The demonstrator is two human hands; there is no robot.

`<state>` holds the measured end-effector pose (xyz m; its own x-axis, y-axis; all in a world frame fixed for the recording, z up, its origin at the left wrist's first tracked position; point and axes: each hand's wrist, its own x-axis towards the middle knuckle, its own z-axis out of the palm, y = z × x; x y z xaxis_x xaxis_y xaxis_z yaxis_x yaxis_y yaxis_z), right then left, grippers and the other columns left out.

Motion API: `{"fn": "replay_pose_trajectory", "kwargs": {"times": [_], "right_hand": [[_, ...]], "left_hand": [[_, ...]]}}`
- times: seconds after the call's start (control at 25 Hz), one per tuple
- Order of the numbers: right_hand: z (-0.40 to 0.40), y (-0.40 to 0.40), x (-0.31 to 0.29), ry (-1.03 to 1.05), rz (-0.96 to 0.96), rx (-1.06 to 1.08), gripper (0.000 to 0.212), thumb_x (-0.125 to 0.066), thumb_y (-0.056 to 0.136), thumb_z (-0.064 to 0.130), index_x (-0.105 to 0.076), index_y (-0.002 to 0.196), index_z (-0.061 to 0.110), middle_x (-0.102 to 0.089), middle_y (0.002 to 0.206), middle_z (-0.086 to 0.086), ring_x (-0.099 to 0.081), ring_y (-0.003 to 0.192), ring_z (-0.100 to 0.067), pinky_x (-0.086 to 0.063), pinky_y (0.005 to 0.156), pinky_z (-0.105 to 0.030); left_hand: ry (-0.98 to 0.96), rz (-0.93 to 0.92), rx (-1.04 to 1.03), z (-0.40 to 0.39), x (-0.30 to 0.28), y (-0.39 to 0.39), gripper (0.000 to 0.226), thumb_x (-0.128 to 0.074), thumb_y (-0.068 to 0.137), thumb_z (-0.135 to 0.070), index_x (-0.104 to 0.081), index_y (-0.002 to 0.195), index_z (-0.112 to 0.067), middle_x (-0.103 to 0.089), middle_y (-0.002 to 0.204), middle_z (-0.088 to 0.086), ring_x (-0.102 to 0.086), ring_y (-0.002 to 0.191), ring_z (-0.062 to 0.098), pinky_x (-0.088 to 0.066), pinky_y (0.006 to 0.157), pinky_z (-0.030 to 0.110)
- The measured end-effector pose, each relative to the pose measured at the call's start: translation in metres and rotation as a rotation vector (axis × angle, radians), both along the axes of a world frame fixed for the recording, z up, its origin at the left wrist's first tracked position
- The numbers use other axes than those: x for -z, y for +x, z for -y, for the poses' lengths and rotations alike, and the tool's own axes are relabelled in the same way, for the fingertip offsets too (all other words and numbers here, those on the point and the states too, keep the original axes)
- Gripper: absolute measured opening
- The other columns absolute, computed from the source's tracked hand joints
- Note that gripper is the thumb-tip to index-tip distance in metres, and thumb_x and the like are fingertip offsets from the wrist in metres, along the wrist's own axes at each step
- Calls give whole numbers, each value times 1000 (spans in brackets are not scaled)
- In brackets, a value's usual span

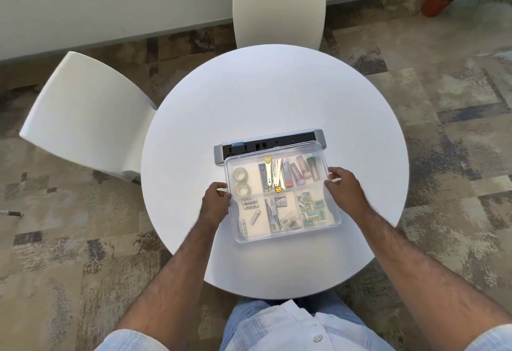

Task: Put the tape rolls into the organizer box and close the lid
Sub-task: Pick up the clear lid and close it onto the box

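Both hands gripped the clear lid (282, 184) at its side edges: the left hand (214, 202) pinched the left edge and the right hand (346, 188) clasped the right one, fingers curled over the rim. That lid lay over the organizer box (288, 232), just below the centre of the frame; whether it was fully seated could not be told. Through the plastic, two tape rolls (241, 183) sat one above the other in the upper left compartment. Long tools and tubes filled the upper middle and right compartments, with batteries, small cards and green packets in the lower row. Behind the box, touching or nearly touching its far edge, lay a grey power strip (249, 144). Everything rested on a round white bench (277, 95), with two white chairs (278, 6) at the top and upper left, and a potted plant (440, 1) in the upper right corner.
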<state>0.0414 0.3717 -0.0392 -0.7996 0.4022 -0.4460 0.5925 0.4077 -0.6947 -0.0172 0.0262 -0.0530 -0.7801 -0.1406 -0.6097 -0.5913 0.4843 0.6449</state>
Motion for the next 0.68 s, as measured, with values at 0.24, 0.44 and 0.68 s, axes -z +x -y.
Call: {"fn": "replay_pose_trajectory", "kwargs": {"times": [0.24,0.44,0.68], "right_hand": [[-4,0,9,27,80,-49,46,-68,90,20,-57,135,14,-60,122,-8,-64,105,-26,-49,89,-34],[-2,-24,3,62,84,-31,46,-68,91,31,-52,132,15,-54,126,-6,-59,109,-25,-48,90,-36],[-3,-78,7,1,81,37,38,-63,92,30,-55,124,12,-62,120,-10,-61,105,-28,-49,89,-37]], "left_hand": [[4,0,28,2,6,-5,30,-57,94,-3,-56,123,-11,-64,94,8,-63,78,24,-53,60,33],[6,-39,71,-5,2,-23,64,-64,85,-2,-44,143,-19,-60,118,3,-63,101,26,-56,89,44],[3,-65,-22,-4,7,-65,30,-58,92,-25,-62,121,-16,-70,112,9,-68,104,31,-56,91,45]]}}
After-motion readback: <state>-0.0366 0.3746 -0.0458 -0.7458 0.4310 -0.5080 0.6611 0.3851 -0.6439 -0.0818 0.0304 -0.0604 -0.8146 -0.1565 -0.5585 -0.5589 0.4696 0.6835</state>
